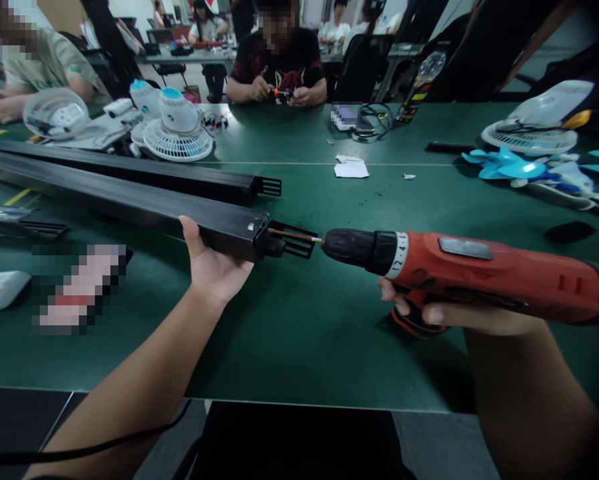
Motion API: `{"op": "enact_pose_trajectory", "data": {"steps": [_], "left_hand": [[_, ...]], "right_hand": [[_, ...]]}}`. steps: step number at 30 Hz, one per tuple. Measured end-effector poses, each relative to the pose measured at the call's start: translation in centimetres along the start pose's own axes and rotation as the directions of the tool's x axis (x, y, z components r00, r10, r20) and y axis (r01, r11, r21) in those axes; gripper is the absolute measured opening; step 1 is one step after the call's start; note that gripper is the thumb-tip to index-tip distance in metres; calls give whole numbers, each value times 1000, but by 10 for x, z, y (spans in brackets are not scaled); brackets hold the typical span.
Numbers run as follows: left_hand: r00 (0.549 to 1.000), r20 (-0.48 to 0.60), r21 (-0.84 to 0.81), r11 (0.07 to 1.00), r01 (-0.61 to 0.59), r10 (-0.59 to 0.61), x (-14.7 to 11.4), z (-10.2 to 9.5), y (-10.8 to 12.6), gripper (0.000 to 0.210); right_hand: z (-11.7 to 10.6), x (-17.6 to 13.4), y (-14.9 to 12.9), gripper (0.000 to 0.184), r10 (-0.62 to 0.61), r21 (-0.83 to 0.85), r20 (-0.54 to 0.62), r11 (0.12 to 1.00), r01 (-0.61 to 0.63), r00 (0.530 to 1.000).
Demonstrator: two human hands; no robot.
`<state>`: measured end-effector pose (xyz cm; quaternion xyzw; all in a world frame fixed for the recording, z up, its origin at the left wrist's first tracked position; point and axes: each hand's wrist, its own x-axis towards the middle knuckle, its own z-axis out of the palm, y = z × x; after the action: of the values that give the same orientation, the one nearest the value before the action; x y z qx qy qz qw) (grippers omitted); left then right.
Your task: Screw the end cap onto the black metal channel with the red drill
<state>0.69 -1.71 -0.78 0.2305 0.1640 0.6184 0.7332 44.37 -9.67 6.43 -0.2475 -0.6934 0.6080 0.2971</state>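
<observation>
My left hand (pixel 218 268) grips a long black rectangular bar (pixel 179 207) from below, near its right end, thumb up along the near side. A slotted black bracket (pixel 299 241) and a small ridged knob (pixel 274 248) stick out of that end. In my right hand (pixel 459 317) is a red cordless drill (pixel 509 270), held level by its handle and pointing left. Its long thin bit (pixel 294 235) reaches the bar's end face; whether it sits in a screw is too small to tell. A second black bar (pixel 179 170) lies just behind, with a similar bracket.
White fan parts (pixel 177 133) stand at the back left, blue fan blades (pixel 504 163) at the right. A phone-like object (pixel 87 287) lies left of my forearm. Paper scraps (pixel 351 167), a bottle (pixel 422 87) and cables (pixel 377 123) are farther back. A person (pixel 279 67) sits opposite.
</observation>
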Motion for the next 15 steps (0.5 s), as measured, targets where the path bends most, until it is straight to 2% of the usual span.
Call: {"op": "enact_pose_trajectory", "data": {"steps": [4, 7, 15], "left_hand": [[1000, 19, -78, 997, 22, -20, -2, 6, 0, 99], [999, -12, -112, 993, 28, -30, -3, 12, -2, 97], [1000, -22, -75, 997, 2, -3, -3, 12, -4, 100]], "right_hand": [[0, 0, 2, 28, -26, -17, -1, 1000, 26, 1000], [-2, -1, 3, 29, -36, -31, -4, 999, 36, 999], [-3, -4, 2, 29, -5, -18, -9, 1000, 5, 1000]]}}
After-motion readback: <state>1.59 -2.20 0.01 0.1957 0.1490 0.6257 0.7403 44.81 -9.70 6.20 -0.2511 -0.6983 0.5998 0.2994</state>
